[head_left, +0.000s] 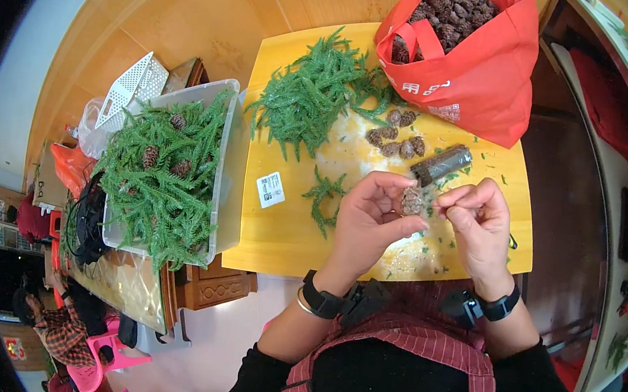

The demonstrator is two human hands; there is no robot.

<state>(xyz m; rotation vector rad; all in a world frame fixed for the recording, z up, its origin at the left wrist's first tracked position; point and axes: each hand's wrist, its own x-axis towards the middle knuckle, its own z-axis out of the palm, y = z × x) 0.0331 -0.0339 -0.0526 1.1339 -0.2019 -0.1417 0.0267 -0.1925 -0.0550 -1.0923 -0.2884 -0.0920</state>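
Over the near half of the yellow table (278, 240), just in front of the apron, the person's two hands work close together. From where I stand, the left hand (375, 220) has its thumb and fingers curled round a pine cone (412, 200), pinching it from the left. The right hand (485, 229) is nearer the table's right side, its fingertips pressed together; whether something thin is caught between them, I can't tell.

What matters is the narrow gap between the hands: the cone lies at the left hand's fingertips and directly left of the right hand's, near them but seemingly not touching. One end of it seems turned up toward the face, so its long axis is hard to judge.

Just beyond, a dark bundle in clear plastic (442, 165) lies slantwise, with loose cones (391, 134) past it. Left of the left hand sits a small green sprig (322, 195).
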